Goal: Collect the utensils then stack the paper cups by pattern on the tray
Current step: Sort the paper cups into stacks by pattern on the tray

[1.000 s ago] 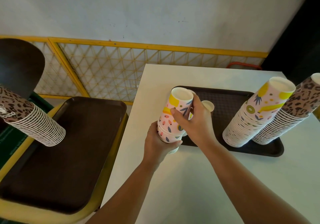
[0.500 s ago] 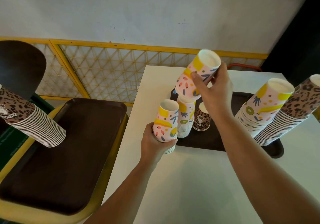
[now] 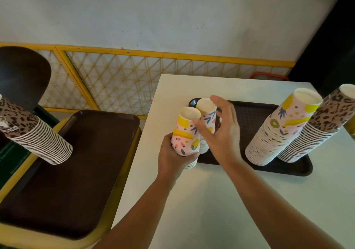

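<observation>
My left hand (image 3: 173, 159) grips a short stack of fruit-pattern paper cups (image 3: 184, 133) at the near left corner of the dark brown tray (image 3: 255, 114) on the white table (image 3: 211, 200). Just behind it, a second short fruit-pattern stack (image 3: 206, 112) stands on the tray. My right hand (image 3: 221, 133) is around its top cup, thumb in front and fingers spread behind, slightly blurred. On the tray's right end lean a tall fruit-pattern stack (image 3: 282, 131) and a tall leopard-print stack (image 3: 318, 133). No utensils are in view.
To the left, off the table, another brown tray (image 3: 80, 162) lies on a yellow stand with a long leopard-print cup stack (image 3: 36, 133) on it. A dark rounded chair back (image 3: 23, 75) stands beside it. A yellow mesh fence (image 3: 119, 83) runs behind.
My right hand lifted one fruit-pattern cup off the stack in my left hand, raised it, then brought it down onto the short stack on the tray. Its fingers have spread.
</observation>
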Motion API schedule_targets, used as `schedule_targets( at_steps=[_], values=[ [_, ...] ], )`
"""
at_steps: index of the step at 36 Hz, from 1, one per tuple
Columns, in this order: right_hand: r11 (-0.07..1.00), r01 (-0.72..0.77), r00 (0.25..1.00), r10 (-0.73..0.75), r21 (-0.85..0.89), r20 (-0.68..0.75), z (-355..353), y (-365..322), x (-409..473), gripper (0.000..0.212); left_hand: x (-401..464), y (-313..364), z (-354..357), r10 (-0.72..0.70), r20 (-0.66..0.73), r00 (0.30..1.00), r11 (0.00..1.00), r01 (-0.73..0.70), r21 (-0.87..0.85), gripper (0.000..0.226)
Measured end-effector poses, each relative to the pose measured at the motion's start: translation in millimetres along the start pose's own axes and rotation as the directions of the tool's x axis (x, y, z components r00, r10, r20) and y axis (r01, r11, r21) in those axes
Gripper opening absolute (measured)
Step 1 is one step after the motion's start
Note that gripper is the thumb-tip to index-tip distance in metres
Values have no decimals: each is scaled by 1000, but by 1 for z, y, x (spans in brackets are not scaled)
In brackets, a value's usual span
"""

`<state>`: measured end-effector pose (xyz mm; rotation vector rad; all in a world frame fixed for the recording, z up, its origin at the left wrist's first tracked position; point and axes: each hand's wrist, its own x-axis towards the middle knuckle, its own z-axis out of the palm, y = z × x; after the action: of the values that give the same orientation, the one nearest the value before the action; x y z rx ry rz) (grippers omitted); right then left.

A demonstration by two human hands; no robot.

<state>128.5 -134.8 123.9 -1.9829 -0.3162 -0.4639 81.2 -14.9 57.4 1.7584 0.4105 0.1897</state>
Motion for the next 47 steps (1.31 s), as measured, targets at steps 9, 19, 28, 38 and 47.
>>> schedule_targets(
  at_steps=[9,19,28,38,47],
  values=[
    [993,-116,973,115,-6,198,13,4,-18,63,-2,6,4,-12,30,999,1000,11,13,72],
    [985,-171,969,173,-27,178,11,10,-14,57,-1,0,6,1,93,996,996,-9,87,86],
    [990,-136,981,130,33,141,2,5,-5,49,0,0,1,-18,121,992,998,11,55,73],
    [983,-37,994,55,180,-95,-16,-23,34,50,1,-8,-1,-38,78,996,997,33,63,77],
    [993,-25,977,49,117,-210,-17,0,58,56,2,-7,-6,-37,61,997,998,34,44,72]
  ],
)
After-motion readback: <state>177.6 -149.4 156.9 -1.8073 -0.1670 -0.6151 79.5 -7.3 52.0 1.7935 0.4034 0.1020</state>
